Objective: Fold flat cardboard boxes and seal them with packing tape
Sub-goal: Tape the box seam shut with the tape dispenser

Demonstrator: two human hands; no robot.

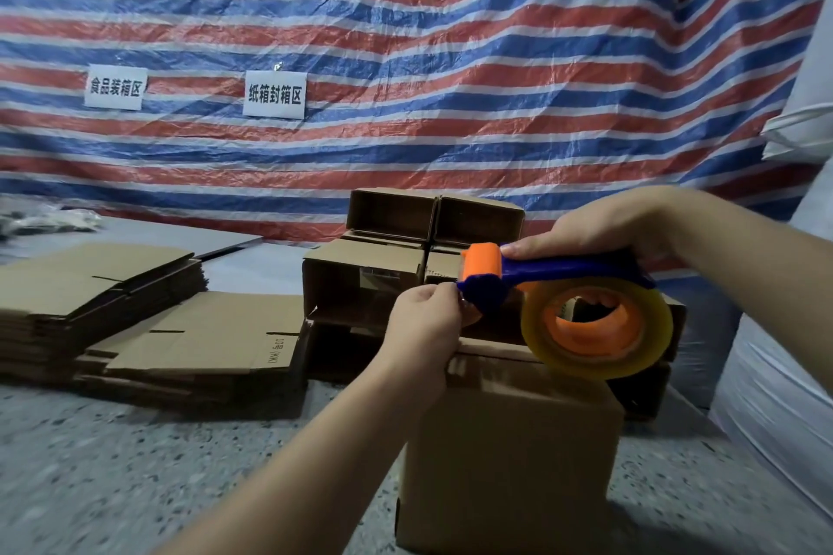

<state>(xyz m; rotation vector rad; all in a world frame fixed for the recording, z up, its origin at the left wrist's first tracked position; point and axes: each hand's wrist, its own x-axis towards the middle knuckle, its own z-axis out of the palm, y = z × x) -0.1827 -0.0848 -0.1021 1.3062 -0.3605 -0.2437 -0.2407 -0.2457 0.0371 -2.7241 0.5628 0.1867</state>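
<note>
Your right hand (599, 230) has its fingers curled round the blue handle of the tape dispenser (559, 293). Your left hand (426, 320) fingers pinch the tape end at its head. The folded box (509, 455) stands on the floor directly beneath both sets of fingers.

Striped tarp (450, 36) with two paper signs (275, 94), speckled floor (135, 464) below.
</note>
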